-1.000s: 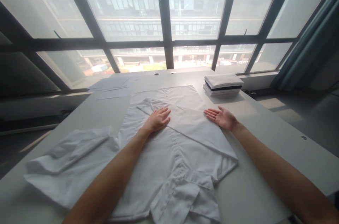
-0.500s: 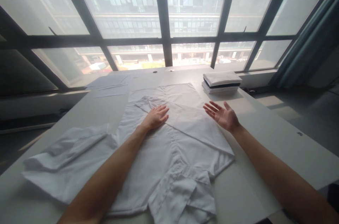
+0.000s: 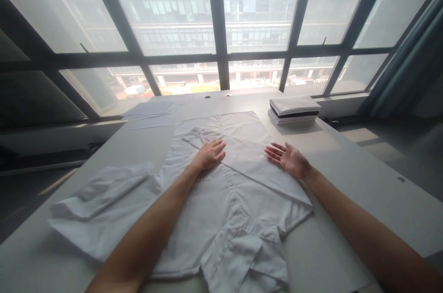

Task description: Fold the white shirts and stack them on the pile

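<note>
A white shirt (image 3: 194, 219) lies spread on the white table, one sleeve out to the left and the other folded across its body toward me. My left hand (image 3: 209, 153) rests flat on the shirt's upper middle, palm down with the fingers stretched out. At the shirt's right edge is my right hand (image 3: 289, 159), palm turned up and inward, fingers apart, with nothing in it. Whether its lower edge touches the cloth I cannot tell.
On the table (image 3: 346, 191), a stack of folded white cloth (image 3: 294, 109) with a dark band stands at the far right. Sheets of white paper (image 3: 152, 113) lie at the far left. Tall windows (image 3: 256, 7) rise behind the table, and a blue-grey curtain (image 3: 398, 67) hangs at the right.
My right hand has come down a little toward the shirt's right edge. My left hand stays on the same part of the shirt. The whole view has shifted slightly.
</note>
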A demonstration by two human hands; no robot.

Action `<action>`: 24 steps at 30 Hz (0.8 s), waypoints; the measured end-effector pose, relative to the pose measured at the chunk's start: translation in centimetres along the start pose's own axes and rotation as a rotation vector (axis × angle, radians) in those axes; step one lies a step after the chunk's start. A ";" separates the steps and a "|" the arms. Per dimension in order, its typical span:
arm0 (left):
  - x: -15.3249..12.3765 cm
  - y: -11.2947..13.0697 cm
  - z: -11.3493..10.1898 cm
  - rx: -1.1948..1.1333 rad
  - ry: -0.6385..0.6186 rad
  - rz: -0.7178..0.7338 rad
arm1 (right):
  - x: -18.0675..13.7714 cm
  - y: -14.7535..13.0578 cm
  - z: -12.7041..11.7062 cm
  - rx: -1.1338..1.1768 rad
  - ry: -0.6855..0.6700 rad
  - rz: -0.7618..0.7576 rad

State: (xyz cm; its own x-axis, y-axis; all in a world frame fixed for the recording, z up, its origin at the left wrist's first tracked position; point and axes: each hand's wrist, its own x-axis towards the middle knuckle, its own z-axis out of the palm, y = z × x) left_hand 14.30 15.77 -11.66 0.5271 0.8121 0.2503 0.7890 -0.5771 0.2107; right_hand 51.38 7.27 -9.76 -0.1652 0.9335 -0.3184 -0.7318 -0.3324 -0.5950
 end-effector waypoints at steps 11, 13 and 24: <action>0.0 -0.2 0.1 0.018 -0.014 0.001 | 0.3 0.2 -0.5 -0.001 -0.020 -0.018; 0.0 -0.2 0.1 0.026 -0.022 -0.004 | 0.3 0.2 -0.5 -0.003 -0.020 -0.015; 0.0 -0.1 0.2 0.020 0.003 -0.002 | 0.3 0.2 -0.4 -0.024 -0.019 -0.028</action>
State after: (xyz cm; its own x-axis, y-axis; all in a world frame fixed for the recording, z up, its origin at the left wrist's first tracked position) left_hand 14.23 15.82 -11.84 0.5246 0.8130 0.2526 0.7963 -0.5735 0.1923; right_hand 51.43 7.38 -10.27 -0.1574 0.9446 -0.2879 -0.7203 -0.3092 -0.6209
